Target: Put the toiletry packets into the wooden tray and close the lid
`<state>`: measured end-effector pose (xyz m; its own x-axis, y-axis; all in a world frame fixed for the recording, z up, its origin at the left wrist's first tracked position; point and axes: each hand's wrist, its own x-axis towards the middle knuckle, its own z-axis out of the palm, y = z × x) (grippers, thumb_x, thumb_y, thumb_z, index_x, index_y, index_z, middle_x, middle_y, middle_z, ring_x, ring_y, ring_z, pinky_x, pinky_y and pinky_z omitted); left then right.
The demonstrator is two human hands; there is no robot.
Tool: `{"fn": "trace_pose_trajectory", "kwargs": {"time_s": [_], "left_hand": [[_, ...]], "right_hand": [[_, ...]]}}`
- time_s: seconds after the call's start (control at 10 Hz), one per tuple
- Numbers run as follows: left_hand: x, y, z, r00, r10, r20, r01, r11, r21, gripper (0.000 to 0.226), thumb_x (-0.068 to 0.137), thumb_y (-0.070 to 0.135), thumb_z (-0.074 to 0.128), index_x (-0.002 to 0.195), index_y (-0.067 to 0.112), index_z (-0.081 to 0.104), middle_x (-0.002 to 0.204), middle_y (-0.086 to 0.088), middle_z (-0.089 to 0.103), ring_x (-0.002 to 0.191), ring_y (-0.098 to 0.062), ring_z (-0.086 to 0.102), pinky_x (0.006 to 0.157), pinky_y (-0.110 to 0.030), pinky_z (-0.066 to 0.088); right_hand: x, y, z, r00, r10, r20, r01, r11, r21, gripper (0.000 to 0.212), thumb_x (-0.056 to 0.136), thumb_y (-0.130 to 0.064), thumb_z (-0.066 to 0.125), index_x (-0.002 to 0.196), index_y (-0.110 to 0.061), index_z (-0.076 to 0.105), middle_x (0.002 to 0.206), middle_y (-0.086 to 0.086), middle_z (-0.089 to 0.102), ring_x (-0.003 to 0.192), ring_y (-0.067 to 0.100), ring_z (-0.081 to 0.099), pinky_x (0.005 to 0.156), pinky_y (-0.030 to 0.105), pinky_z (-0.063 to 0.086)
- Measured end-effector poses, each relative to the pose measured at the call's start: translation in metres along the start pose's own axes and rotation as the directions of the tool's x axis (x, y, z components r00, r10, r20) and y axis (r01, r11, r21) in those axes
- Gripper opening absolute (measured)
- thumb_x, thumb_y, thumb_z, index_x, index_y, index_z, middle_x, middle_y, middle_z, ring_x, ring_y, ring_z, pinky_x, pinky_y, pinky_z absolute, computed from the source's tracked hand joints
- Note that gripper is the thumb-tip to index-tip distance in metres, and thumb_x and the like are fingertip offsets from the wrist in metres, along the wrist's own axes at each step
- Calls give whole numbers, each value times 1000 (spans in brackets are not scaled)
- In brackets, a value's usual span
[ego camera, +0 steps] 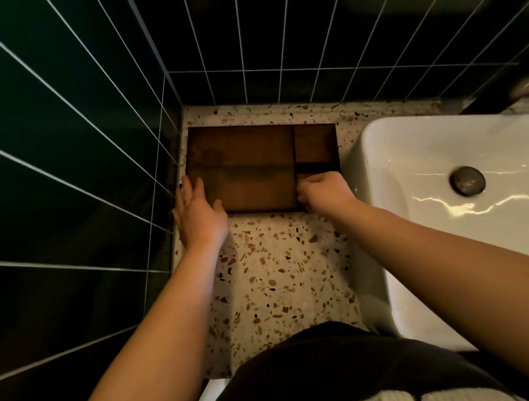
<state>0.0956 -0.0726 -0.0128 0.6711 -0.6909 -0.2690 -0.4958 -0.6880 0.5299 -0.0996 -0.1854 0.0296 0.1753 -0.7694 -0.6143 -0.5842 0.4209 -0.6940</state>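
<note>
1. Tray [314, 143] of wood, with sliding lid [244, 169], sits far back on speckled counter [278, 274], tucked in corner by dark tiles [40, 149], just beside white sink [464, 203].
2. Left hand [198, 216]: open and flat, fingers spread, touching near left corner of lid, gripping nothing.
3. Right hand [322, 191]: curled tight at lid's right edge; cannot tell what is pinched.
4. Looks stiff, hard, fairly light. Best held by edges.
5. Right part uncovered. No packets seen.
</note>
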Motion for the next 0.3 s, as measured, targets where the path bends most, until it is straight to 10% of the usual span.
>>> {"fn": "trace_pose_trajectory", "kwargs": {"time_s": [0.3], "left_hand": [[-38, 3, 22, 993, 5, 118, -39, 958, 284, 85, 94, 44, 57, 159, 34, 3, 168, 4, -12, 151, -34, -16, 120, -60, 1]], "right_hand": [[-44, -16, -34, 988, -154, 11, 147, 962, 229, 22, 96, -14, 58, 116, -15, 68, 106, 7, 73, 93, 16, 71, 76, 29, 60]]}}
